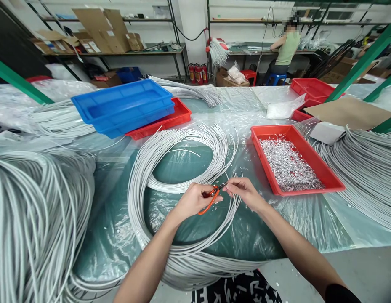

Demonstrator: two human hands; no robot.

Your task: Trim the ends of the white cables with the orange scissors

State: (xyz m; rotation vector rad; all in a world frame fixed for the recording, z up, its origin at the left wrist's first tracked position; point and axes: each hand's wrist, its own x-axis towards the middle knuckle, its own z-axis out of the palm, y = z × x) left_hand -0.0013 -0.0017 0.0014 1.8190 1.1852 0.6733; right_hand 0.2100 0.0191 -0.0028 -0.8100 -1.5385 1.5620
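Observation:
My left hand (pixel 195 200) is closed around the orange handles of a pair of cutting pliers (pixel 211 202). The dark jaws of the pliers point right, toward the fingertips of my right hand (pixel 241 191). Those fingertips are pinched together on what looks like the end of a white cable; the tip itself is too small to make out. Beneath and around both hands lies a large coil of white cables (pixel 138 198), with a bunch of loose cable ends near my right hand. Tiny scraps are scattered on the table under the pliers.
A red tray (pixel 309 193) of small silvery pieces stands right of the coil. Blue trays (pixel 126 103) rest over a red tray (pixel 182 113) behind it. Thick cable bundles lie left (pixel 40 223) and right (pixel 372 168). A person (pixel 285 46) is at the back bench.

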